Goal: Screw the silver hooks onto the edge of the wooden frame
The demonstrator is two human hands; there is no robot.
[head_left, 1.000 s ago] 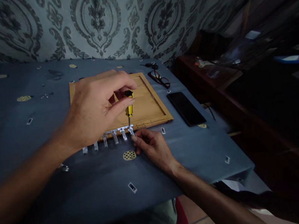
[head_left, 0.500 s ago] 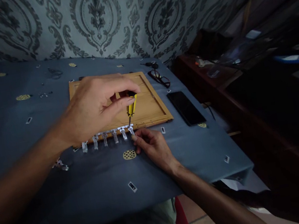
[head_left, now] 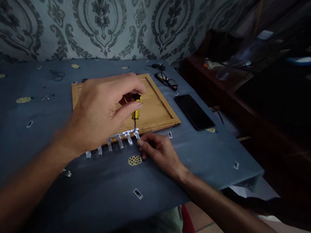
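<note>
Patterned wallpaper (head_left: 133,13) rose behind a table under a blue cloth (head_left: 102,188), dim in the low light. On the cloth lay a wooden frame (head_left: 160,109), and along its near edge ran a row of small metal brackets (head_left: 118,140). The left hand (head_left: 101,111) was closed around a small yellow screwdriver (head_left: 135,113), fingers and thumb pinching the handle, its tip set down at the rightmost bracket. Half a second earlier the handle had leaned more to the right; now it stood nearer upright, with the tip at the same bracket, which looked like a turn of the tool rather than a move to a new spot. The right hand (head_left: 159,151) lay on the cloth, fingertips pressed together at that same bracket, holding it steady as before. A dark phone (head_left: 193,111) and a pair of glasses (head_left: 166,81) rested to the right of the frame.
</note>
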